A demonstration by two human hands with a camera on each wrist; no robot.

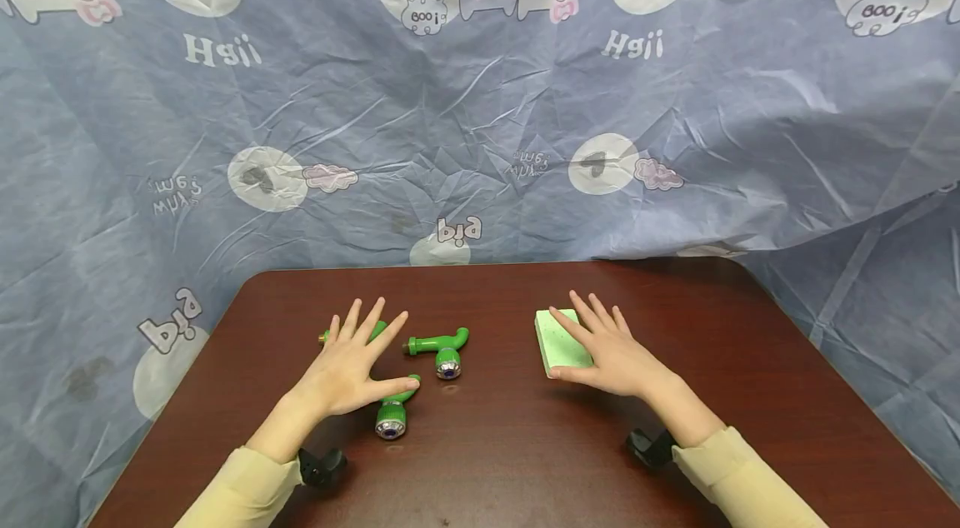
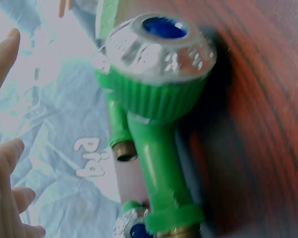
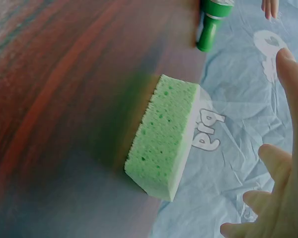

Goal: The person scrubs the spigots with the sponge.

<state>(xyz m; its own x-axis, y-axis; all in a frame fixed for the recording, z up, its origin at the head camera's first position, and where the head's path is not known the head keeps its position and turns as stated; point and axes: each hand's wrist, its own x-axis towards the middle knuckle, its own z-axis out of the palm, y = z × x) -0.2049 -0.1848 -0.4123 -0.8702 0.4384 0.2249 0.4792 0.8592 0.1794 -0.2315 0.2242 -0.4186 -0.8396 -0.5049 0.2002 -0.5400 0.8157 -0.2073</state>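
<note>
cream sleeves (image 1: 243,486) reach in from seven and five o'clock in the head view, a black wrist camera (image 1: 322,468) by each cuff. both hands are spread, fingers straight and apart, holding nothing. the left hand (image 1: 337,374) lies among three green taps: the near tap (image 1: 391,417) at its four o'clock, the middle tap (image 1: 447,358) near three, the far tap (image 1: 380,330) at one, partly hidden by fingers. the right hand (image 1: 618,353) has the pale green sponge (image 1: 566,351) at nine o'clock, its thumb and forefinger overlapping it from above. the taps seem grouped to suit the left hand and the sponge the right, each within easy reach. the taps lie on the counter (image 1: 495,461) with their caps toward the person, which probably keeps the knobs handy. the patterned cloth (image 1: 465,136) at twelve o'clock likely serves as a screen.

in the left wrist view a tap fills the middle, probably the near one, with the others at nine and six o'clock behind it. the left hand shows from eight to ten o'clock, clear of it.

in the right wrist view the sponge rests on the counter at the centre, likely steady on its broad side. the right hand is at three to five o'clock, a visible gap between. a tap shows at one o'clock, the left hand's fingertips just beyond.
</note>
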